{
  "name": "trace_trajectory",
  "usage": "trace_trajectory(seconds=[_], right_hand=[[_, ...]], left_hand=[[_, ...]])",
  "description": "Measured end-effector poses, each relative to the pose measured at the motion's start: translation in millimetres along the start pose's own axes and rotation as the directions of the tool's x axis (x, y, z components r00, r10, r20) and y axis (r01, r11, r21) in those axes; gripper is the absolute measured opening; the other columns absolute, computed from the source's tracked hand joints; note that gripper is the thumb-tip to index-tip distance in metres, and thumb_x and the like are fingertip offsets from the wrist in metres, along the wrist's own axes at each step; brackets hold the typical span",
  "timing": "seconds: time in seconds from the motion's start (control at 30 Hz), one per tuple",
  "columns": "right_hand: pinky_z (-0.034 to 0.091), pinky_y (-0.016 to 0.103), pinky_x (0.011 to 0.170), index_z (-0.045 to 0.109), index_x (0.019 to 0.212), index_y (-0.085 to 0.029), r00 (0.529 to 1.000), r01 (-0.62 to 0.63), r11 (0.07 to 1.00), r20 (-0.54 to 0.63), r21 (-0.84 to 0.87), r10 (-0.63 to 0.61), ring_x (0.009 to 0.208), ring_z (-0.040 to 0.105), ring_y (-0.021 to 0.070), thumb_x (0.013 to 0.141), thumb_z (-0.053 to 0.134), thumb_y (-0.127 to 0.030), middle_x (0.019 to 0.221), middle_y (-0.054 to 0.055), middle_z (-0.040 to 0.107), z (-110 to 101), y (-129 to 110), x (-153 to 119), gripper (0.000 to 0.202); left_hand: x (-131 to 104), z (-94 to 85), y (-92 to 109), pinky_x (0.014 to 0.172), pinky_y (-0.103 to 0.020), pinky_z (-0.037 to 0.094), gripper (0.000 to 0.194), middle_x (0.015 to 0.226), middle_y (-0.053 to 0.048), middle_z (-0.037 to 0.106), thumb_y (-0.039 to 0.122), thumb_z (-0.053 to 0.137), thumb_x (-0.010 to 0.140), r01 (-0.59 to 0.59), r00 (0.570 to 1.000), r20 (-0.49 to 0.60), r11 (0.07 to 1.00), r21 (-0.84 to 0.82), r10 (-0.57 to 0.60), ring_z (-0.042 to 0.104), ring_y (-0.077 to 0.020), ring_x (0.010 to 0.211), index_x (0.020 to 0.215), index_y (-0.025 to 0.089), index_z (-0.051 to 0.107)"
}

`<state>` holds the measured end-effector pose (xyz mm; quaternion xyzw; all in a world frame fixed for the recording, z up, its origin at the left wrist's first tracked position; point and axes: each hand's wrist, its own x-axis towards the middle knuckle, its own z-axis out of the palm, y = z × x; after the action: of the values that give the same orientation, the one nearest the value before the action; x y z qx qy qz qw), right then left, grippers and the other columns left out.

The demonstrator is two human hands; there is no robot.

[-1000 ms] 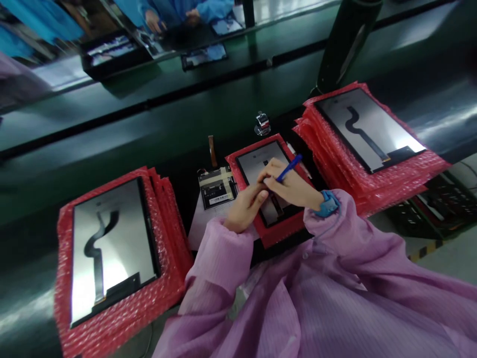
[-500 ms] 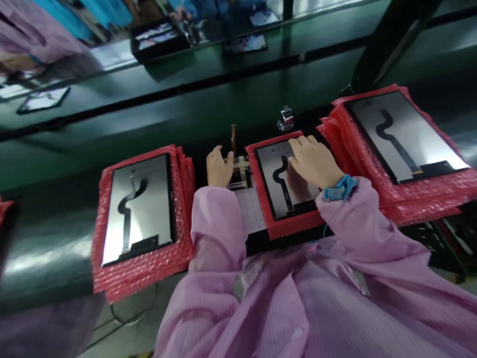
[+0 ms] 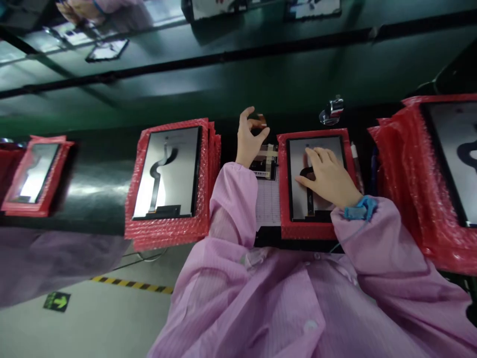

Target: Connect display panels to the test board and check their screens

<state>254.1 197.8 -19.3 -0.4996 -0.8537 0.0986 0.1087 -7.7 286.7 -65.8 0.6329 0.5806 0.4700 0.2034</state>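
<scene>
My left hand [image 3: 252,139] is raised above a small dark circuit board [image 3: 266,163] with pale tape on it. Its thumb and fingers are curved and spread apart. A brown ribbon strip [image 3: 262,121] shows right at its fingertips; whether they touch it I cannot tell. My right hand [image 3: 328,176] lies over a display panel [image 3: 296,149], fingers and thumb stretched out, hiding part of its black flex cable [image 3: 310,201]. Under that panel is a red bubble-wrap bag [image 3: 309,231]. A blue wrist strap [image 3: 359,209] circles my right wrist.
To the left, a display panel [image 3: 175,166] tops a stack of red bubble bags [image 3: 164,231]; another stack [image 3: 406,199] stands right. A printed sheet [image 3: 267,201], a white pen [image 3: 355,156] and a shiny metal piece [image 3: 333,110] are near. Another person's hands [image 3: 80,9] show far left.
My view has shifted, so the bench items appear farther right. My left hand has risen to the brown strip, fingers curved. My right hand has moved down the panel, thumb spread over the flex cable.
</scene>
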Motion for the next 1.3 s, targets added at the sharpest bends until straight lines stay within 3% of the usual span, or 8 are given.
trace_trajectory(seconds=[0.17, 0.33, 0.5, 0.73, 0.83, 0.93, 1.1, 1.3], right_hand=[[0.037, 0.06, 0.122, 0.029, 0.159, -0.005, 0.992, -0.02, 0.998, 0.123, 0.052, 0.013, 0.155, 0.032, 0.04, 0.096, 0.059, -0.042, 0.162, 0.028, 0.039, -1, 1, -10, 0.079], [0.037, 0.061, 0.122, 0.033, 0.158, -0.006, 0.991, -0.07, 0.995, 0.118, 0.069, 0.062, 0.155, 0.033, 0.0398, 0.094, 0.064, -0.034, 0.16, 0.026, 0.042, -5, -4, -10, 0.076], [0.034, 0.061, 0.124, 0.035, 0.157, -0.005, 0.992, -0.081, 0.991, 0.103, 0.102, 0.07, 0.155, 0.031, 0.041, 0.093, 0.065, -0.034, 0.161, 0.028, 0.04, 0, 0, -8, 0.076], [0.044, 0.064, 0.113, 0.038, 0.155, -0.014, 0.998, -0.057, 0.993, 0.004, 0.106, 0.057, 0.145, 0.046, 0.0415, 0.096, 0.061, -0.038, 0.148, 0.023, 0.055, 4, 0, -10, 0.068], [0.047, 0.064, 0.109, 0.044, 0.151, -0.015, 0.998, -0.049, 0.993, -0.028, 0.104, 0.053, 0.136, 0.051, 0.0424, 0.093, 0.066, -0.043, 0.141, 0.021, 0.057, 5, 1, -8, 0.068], [0.042, 0.065, 0.112, 0.044, 0.15, -0.018, 0.999, -0.011, 0.992, -0.052, 0.123, 0.018, 0.134, 0.05, 0.0419, 0.091, 0.066, -0.05, 0.141, 0.02, 0.054, 7, 8, -4, 0.071], [0.037, 0.066, 0.114, 0.043, 0.15, -0.017, 0.999, -0.019, 0.99, -0.045, 0.137, 0.025, 0.138, 0.044, 0.0435, 0.089, 0.067, -0.05, 0.145, 0.023, 0.048, 10, 12, -2, 0.074], [0.033, 0.067, 0.118, 0.044, 0.149, -0.014, 0.994, 0.102, 0.99, -0.061, 0.101, -0.096, 0.148, 0.032, 0.0438, 0.094, 0.06, -0.041, 0.16, 0.023, 0.035, 6, -22, -8, 0.063]], left_hand=[[4, -2.0, -6, 0.112, -0.046, 0.044, 0.064, 0.106, -0.004, 0.067, 0.029, 0.072, 0.093, -0.017, 1.0, -0.001, 0.999, -0.035, 0.017, 0.066, -0.0239, 0.119, 0.15, 0.031, 0.043], [2, -3.2, 4, 0.105, -0.04, 0.051, 0.022, 0.109, -0.006, 0.071, 0.032, 0.064, 0.099, -0.069, 0.998, -0.003, 0.995, -0.076, 0.069, 0.069, -0.0228, 0.114, 0.117, 0.023, 0.07], [-4, -5.7, 19, 0.092, -0.034, 0.055, 0.031, 0.098, -0.005, 0.075, 0.043, 0.055, 0.103, -0.043, 0.999, 0.002, 0.994, -0.097, 0.044, 0.072, -0.02, 0.1, 0.093, 0.019, 0.073], [-8, -11.3, 24, 0.093, -0.042, 0.056, 0.027, 0.087, 0.0, 0.074, 0.05, 0.049, 0.106, -0.088, 0.987, 0.124, 0.987, -0.134, 0.104, 0.072, -0.0187, 0.09, 0.118, 0.028, 0.06], [-6, -17.6, 18, 0.104, -0.045, 0.052, 0.025, 0.109, -0.004, 0.073, 0.046, 0.049, 0.106, -0.089, 0.985, 0.138, 0.992, -0.086, 0.1, 0.07, -0.0228, 0.113, 0.124, 0.028, 0.053], [-17, -31.4, 7, 0.118, -0.05, 0.04, 0.041, 0.139, -0.008, 0.059, 0.049, 0.058, 0.102, -0.062, 0.996, 0.062, 0.998, 0.015, 0.061, 0.049, -0.0287, 0.145, 0.135, 0.028, 0.049], [-79, -50.6, -1, 0.125, -0.06, 0.024, 0.066, 0.154, -0.017, 0.045, 0.057, 0.067, 0.093, 0.132, 0.99, 0.015, 0.968, 0.215, -0.138, 0.028, -0.0385, 0.154, 0.145, 0.026, 0.043], [-120, -38.2, 23, 0.126, -0.066, 0.01, 0.103, 0.164, -0.024, 0.029, 0.075, 0.073, 0.076, 0.189, 0.969, 0.096, 0.931, 0.313, -0.229, 0.015, -0.0449, 0.157, 0.154, 0.023, 0.032]])
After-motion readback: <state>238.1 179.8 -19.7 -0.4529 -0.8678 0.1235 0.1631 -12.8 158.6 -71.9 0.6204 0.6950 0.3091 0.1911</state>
